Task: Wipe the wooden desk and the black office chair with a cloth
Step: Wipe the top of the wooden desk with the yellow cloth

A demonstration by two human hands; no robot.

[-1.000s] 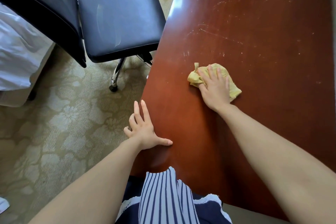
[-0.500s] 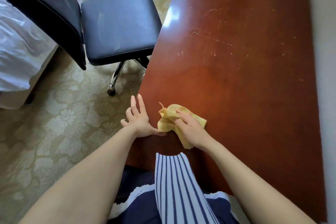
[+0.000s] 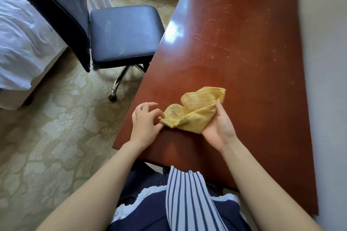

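Fingers [image 3: 156, 116] of the left hand [image 3: 145, 124] curl inward, with the thumb and forefinger pinching the near-left corner of the yellow cloth [image 3: 195, 110]. The right hand [image 3: 218, 127] is turned palm up with the cloth draped across it; its thumb presses down on the fabric near the far edge, so this hand also grips the cloth, while its other fingers are hidden beneath the fabric. The cloth is crumpled and partly opened between the two hands, raised a little at the right and touching or nearly touching the wooden desk [image 3: 244, 47] at the left corner; which of the two cannot be told.

Both hands are over the near-left part of the desk, close to its left edge. The desk top is reddish brown and glossy, with pale scratches and specks across its far half and a bright glare patch near the left edge.

Left of the desk stands the black office chair [image 3: 124, 33], its padded seat just beside the desk edge and its tall backrest toward a bed with white bedding [image 3: 22, 39]. One chrome leg with a caster rests on the patterned beige carpet [image 3: 47, 137]. At the bottom of the view, a blue-and-white striped garment [image 3: 189, 199] hangs over dark blue fabric with a white lace trim.
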